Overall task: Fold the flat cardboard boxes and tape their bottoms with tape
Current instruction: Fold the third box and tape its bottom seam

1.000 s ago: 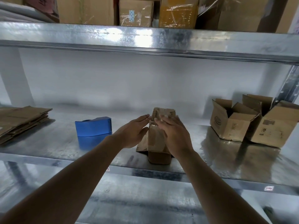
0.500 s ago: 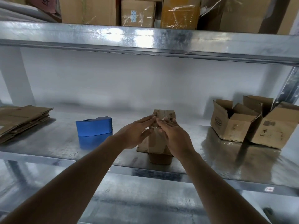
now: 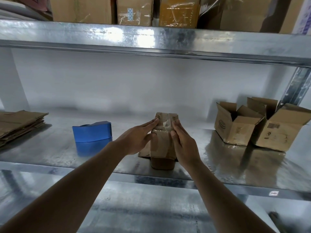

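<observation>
While your left hand (image 3: 137, 139) and right hand (image 3: 182, 142) flank the small box (image 3: 162, 140) mid-shelf, fingers lie fairly straight, pressing its taped top — probably smoothing tape (image 3: 165, 122) over the flap seam so it bonds. Box stands bottom-up w/ loose flaps underneath. Tape dispenser (image 3: 92, 132) sits just left for reach; flat stack (image 3: 20, 123) far left, done boxes (image 3: 260, 123) right — sensible workflow.

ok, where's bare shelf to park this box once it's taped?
Bare metal lies between the box in hand and the two folded boxes, and between the tape dispenser and the flat stack. Crowded at the right post.
</observation>
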Available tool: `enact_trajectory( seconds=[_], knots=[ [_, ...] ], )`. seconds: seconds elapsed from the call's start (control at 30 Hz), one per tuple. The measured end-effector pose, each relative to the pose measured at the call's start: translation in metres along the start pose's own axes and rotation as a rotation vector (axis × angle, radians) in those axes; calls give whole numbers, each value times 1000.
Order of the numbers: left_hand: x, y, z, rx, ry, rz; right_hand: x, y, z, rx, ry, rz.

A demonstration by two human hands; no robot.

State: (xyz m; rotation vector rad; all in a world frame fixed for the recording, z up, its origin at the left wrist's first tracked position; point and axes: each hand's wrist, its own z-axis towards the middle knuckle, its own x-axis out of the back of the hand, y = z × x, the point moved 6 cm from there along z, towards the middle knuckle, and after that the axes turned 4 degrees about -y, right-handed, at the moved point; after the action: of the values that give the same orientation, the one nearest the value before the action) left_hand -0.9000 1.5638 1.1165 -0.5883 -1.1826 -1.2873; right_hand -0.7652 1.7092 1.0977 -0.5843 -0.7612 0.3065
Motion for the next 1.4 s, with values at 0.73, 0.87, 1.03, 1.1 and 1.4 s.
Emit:
enact_trajectory(
  seconds=[0.73,0.87,1.03,1.1,1.4],
  knots=[
    [7,15,10,113,50,144,7,-26,9,281,129,-361],
    [6,11,4,57,-7,39,6,-26,11,248,111,-401],
    [5,-4,-5,69,-7,0,10,-27,15,224,95,-407],
    [4,-7,-6,70,-10,-11,12,-32,13,252,123,-401],
    [0,3,-4,77,-50,9,7,-32,24,232,73,-431]
  ],
)
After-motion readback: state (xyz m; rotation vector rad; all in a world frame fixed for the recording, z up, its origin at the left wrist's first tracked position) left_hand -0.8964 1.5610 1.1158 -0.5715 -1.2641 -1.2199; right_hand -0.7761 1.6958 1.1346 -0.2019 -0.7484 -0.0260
